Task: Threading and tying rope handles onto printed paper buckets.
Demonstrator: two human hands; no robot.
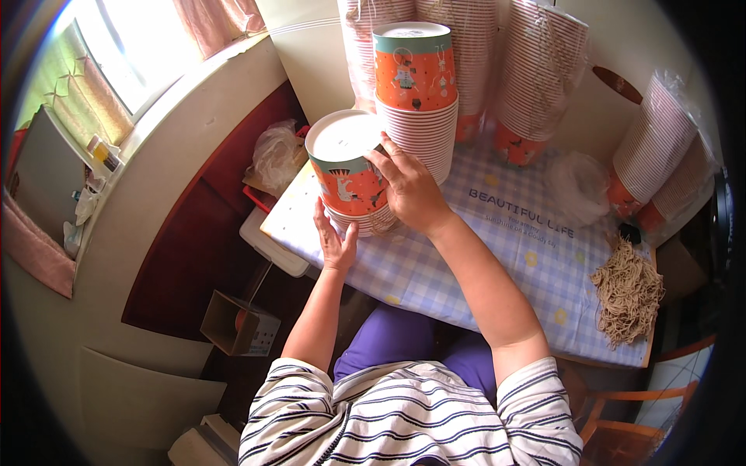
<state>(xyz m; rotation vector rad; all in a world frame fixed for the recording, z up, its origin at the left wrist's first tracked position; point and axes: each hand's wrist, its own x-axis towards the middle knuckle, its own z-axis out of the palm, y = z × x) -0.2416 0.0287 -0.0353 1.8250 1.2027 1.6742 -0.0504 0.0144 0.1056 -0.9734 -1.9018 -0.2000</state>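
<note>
A short stack of upside-down orange paper buckets [353, 186] with a teal band and white base stands at the table's near left. My left hand [334, 242] is at its lower left, fingers pointing up along the side and thumb against the lower rims. My right hand [414, 186] lies against its right side, fingers reaching up to the teal band. The stack is held between both hands. Tan strands show low on the stack, partly hidden by my right hand. Just behind stands a taller stack of matching buckets [417, 132], also upside down.
Plastic-wrapped bucket stacks [540, 74] line the table's back, with more wrapped stacks [653, 155] at the right. A heap of tan strings [628, 293] lies at the right edge of the checked tablecloth [482, 256]. A cardboard box [239, 325] is below, left.
</note>
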